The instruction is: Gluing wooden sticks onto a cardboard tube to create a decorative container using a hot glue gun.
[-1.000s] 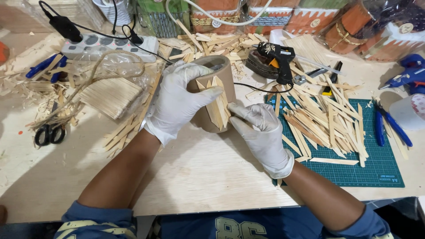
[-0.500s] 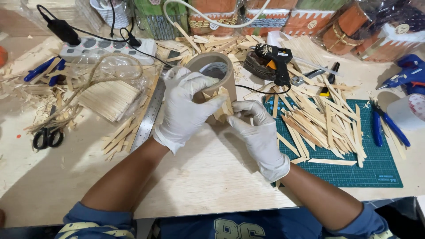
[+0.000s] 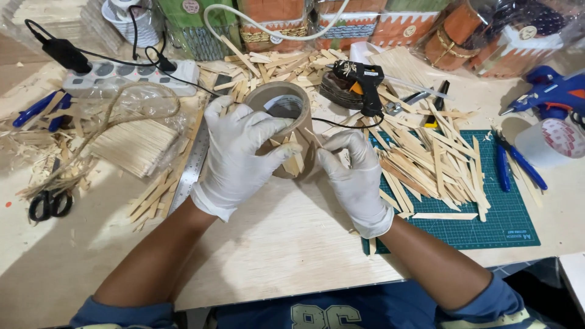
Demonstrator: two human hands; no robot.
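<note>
— Cardboard, that tube (image 3: 286, 116)? How is it handling?

— Light and stiff enough, I'd judge, but hollow, so I'm guessing a hard squeeze would dent it. I'm holding it just above the tabletop (image 3: 274, 244), between the green cutting mat (image 3: 487, 225) and the steel ruler (image 3: 190, 167). My left hand (image 3: 241, 152) is wrapping around the tube's side, fingers curled and pressing on it.

— And the other?

— My right hand (image 3: 350, 173) is pinching a thin wooden stick (image 3: 312, 137) against the tube's wall, beside the sticks (image 3: 291, 161) already lying on it. Those slivers look brittle, so I'm taking them near the middle, flat between fingertips.

— Slippery in gloves?

— Hard to say; the wood looks rough. The black glue gun (image 3: 361, 82) is lying just behind the tube, so I'm reckoning any wet glue would be the tricky part.
</note>
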